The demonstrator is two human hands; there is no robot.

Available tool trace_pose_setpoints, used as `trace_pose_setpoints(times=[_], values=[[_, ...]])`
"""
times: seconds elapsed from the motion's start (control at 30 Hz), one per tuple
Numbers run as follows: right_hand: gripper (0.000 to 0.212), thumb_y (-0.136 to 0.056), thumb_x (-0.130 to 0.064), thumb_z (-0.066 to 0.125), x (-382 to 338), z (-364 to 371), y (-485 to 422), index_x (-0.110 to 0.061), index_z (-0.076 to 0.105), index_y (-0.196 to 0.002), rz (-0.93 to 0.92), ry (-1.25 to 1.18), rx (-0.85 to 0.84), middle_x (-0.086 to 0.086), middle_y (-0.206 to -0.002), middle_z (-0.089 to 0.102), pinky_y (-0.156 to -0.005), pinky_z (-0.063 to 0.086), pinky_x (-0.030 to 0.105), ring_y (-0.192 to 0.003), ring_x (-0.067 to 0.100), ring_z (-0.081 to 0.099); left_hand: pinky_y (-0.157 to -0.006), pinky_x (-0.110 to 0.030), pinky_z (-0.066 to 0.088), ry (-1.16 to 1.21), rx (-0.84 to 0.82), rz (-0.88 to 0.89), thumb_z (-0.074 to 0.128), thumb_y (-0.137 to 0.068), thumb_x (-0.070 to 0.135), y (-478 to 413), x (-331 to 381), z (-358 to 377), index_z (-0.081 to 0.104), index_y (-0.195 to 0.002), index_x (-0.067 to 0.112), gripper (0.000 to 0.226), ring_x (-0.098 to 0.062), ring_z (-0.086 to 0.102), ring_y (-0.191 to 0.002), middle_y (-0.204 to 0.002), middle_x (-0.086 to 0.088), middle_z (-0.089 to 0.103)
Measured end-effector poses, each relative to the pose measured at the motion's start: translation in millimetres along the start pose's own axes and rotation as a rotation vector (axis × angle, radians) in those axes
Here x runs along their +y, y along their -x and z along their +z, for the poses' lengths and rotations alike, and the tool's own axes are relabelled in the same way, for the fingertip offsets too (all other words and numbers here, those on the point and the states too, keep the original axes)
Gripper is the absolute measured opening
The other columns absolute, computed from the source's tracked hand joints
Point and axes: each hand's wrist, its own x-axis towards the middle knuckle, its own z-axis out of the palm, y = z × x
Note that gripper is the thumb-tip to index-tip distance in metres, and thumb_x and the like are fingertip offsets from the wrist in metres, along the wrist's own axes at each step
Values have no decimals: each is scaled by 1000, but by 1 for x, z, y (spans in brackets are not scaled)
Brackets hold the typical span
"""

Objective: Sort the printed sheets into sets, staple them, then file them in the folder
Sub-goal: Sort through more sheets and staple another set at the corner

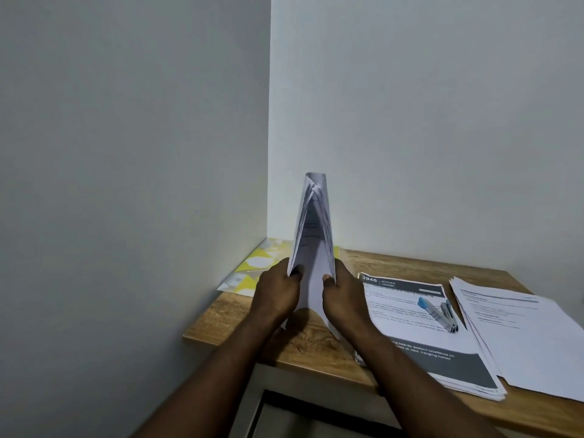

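Both hands (311,290) grip upright sheets (313,235) — nr table (221,317) edge, stapler (439,314) apart

Both hands grip one upright sheaf of printed sheets (313,222).
Left hand (278,290) holds its left lower edge, right hand (343,294) its right lower edge; digits curl over the edges, backs face the camera, bare forearms converge forward.

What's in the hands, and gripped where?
A bundle of printed sheets, stood on end; the left hand and right hand each pinch one lower side edge.
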Motion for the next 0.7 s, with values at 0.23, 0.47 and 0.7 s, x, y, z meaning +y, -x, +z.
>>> trace_pose_setpoints(times=[0.23, 0.47, 0.7], values=[[47, -93, 2, 45, -15, -8, -12, -18, 63, -132, 53, -82, 18, 9, -110, 74, -75, 57, 37, -98, 32, 68, -67, -38, 42, -62, 109, 77, 46, -109, 28, 1, 19, -1, 58, -81, 20, 32, -34, 61, -85, -81, -5, 63], [26, -101, -21, 55, -2, 13, 1, -26, 67, -124, 121, -218, -12, -1, -105, 75, -78, 55, 33, -97, 20, 71, -85, -43, 55, -56, 44, 47, 41, -104, 40, 20, 13, 16, 73, -110, 17, 39, -32, 68, -98, -107, -10, 75], [27, -97, -36, 54, 9, 17, 9, -33, 65, -122, 128, -207, -30, -5, -98, 76, -90, 61, 45, -93, 18, 72, -74, -34, 49, -125, -14, 40, 45, -105, 23, 28, 4, 27, 70, -109, 19, 25, -27, 67, -94, -106, -6, 74]])
